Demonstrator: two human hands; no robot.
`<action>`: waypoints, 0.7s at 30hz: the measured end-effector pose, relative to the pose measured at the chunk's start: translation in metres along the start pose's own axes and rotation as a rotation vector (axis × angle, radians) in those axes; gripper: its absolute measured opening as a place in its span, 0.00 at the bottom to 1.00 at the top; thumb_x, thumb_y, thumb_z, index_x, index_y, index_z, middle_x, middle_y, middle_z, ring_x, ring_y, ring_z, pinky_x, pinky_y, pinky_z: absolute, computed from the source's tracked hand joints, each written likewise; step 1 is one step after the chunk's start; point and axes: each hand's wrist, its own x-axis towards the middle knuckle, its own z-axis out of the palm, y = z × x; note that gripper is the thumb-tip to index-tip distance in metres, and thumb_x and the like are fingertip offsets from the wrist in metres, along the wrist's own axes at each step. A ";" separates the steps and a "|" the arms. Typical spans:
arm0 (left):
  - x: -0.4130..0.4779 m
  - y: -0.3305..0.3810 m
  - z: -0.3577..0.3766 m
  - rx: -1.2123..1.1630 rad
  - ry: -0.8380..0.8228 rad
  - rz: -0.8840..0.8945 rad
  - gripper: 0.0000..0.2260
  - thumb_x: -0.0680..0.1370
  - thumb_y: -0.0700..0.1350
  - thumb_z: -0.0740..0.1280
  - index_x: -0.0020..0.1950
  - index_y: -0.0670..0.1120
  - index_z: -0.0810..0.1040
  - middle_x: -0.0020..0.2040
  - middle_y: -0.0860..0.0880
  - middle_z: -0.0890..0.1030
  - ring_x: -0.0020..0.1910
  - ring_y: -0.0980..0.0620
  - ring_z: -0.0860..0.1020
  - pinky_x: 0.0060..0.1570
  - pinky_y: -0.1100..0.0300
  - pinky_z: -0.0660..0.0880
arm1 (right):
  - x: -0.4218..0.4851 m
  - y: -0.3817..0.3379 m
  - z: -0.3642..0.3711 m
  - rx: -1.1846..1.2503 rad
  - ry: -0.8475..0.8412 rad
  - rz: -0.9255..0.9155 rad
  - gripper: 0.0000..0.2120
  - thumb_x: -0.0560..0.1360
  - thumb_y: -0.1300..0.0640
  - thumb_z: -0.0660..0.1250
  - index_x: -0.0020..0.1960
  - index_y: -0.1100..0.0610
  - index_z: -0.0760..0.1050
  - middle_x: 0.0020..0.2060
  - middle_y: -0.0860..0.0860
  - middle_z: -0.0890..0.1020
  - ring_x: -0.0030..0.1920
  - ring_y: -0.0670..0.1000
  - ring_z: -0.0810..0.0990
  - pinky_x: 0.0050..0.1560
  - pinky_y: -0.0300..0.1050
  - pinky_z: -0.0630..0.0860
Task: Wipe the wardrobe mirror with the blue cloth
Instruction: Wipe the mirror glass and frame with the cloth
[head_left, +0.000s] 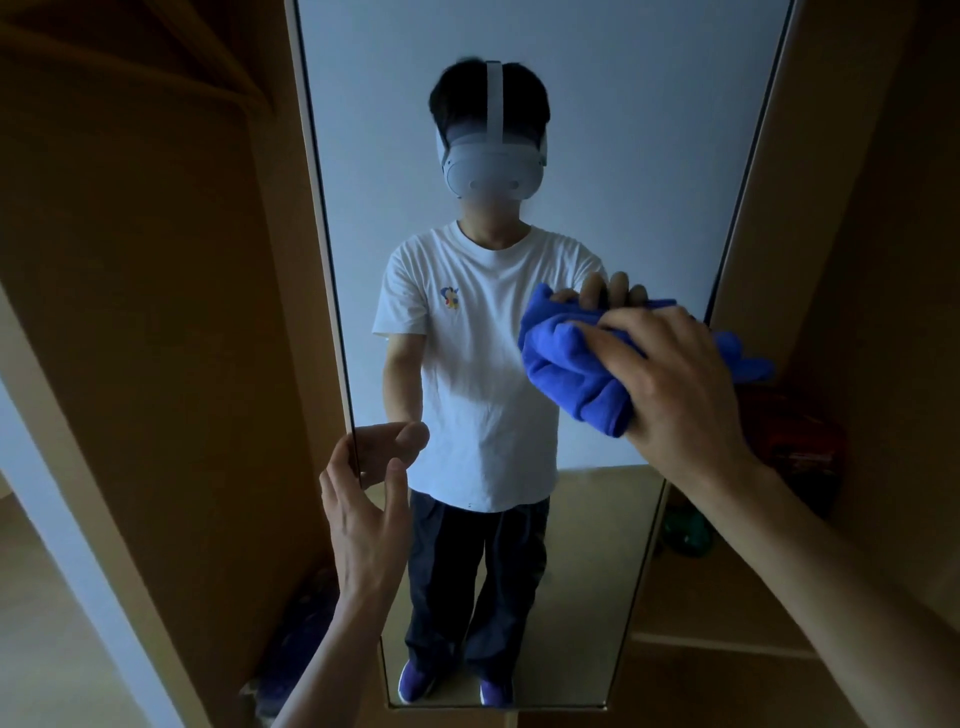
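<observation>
A tall wardrobe mirror (597, 130) fills the middle of the head view, set in a wooden door. My right hand (675, 384) presses a bunched blue cloth (566, 369) against the glass at mid height, near the mirror's right edge. My left hand (369, 493) hovers by the mirror's left edge, lower down, fingers curled apart and holding nothing. The glass reflects a person in a white T-shirt and dark trousers, with the cloth and fingertips mirrored.
Wooden wardrobe panels (182, 312) flank the mirror on both sides. A dark red object (800, 441) and a green one (685, 535) sit on a shelf to the right. Patterned fabric (301, 639) lies low on the left.
</observation>
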 end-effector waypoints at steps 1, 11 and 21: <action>0.000 -0.001 0.000 0.003 0.002 0.005 0.30 0.79 0.57 0.62 0.79 0.49 0.62 0.66 0.53 0.68 0.61 0.53 0.72 0.57 0.52 0.72 | -0.008 -0.002 0.004 0.012 -0.008 -0.012 0.20 0.76 0.60 0.65 0.67 0.54 0.76 0.55 0.54 0.80 0.48 0.60 0.75 0.49 0.60 0.72; -0.003 -0.006 -0.002 0.048 -0.001 0.001 0.24 0.84 0.48 0.65 0.79 0.50 0.63 0.70 0.50 0.70 0.62 0.53 0.72 0.59 0.50 0.73 | -0.118 -0.013 0.052 0.051 -0.256 -0.035 0.26 0.69 0.58 0.73 0.67 0.53 0.75 0.59 0.52 0.78 0.51 0.57 0.77 0.46 0.53 0.75; -0.007 -0.004 -0.006 0.038 -0.033 -0.019 0.24 0.84 0.51 0.64 0.79 0.50 0.62 0.71 0.47 0.70 0.63 0.52 0.72 0.59 0.48 0.73 | -0.083 0.013 0.020 0.306 0.091 0.544 0.23 0.68 0.71 0.73 0.58 0.57 0.70 0.51 0.58 0.77 0.51 0.55 0.76 0.51 0.44 0.72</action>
